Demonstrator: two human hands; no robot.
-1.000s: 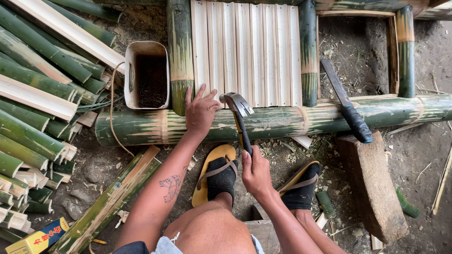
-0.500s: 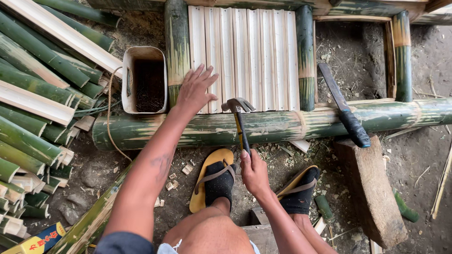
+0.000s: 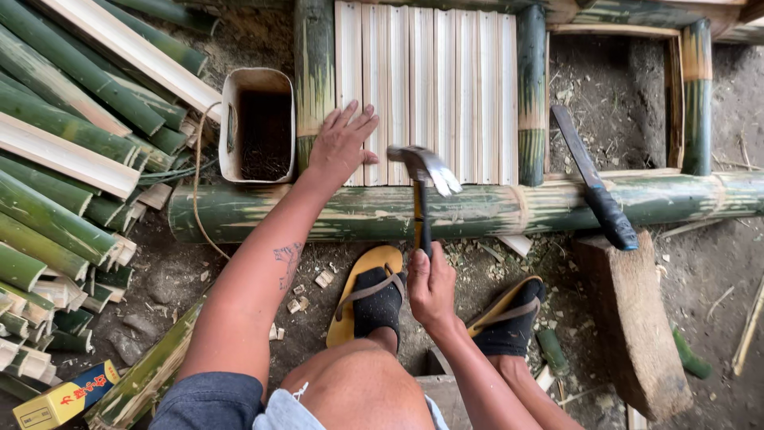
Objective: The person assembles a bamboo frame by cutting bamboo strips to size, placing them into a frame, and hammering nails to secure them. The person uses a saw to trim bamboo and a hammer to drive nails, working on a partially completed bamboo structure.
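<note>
Nailing step: right hand (image 3: 430,287) is gripping the claw hammer (image 3: 422,179), fingers clenched round its handle, head raised over the split-bamboo slats (image 3: 426,91). Left hand (image 3: 342,143) is pressing flat, fingers released, on the slats. Next move likely needs an accurate downward strike.

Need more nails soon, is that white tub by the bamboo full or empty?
Cannot tell: the open white tub shows only a dark inside.

Your left hand (image 3: 342,143) has moved off the big bamboo pole (image 3: 477,209) onto the pale slats (image 3: 434,87), fingers (image 3: 360,123) spread toward the box. Your right hand (image 3: 431,288) has lifted the hammer (image 3: 422,187); its head now hangs just right of those fingers.
</note>
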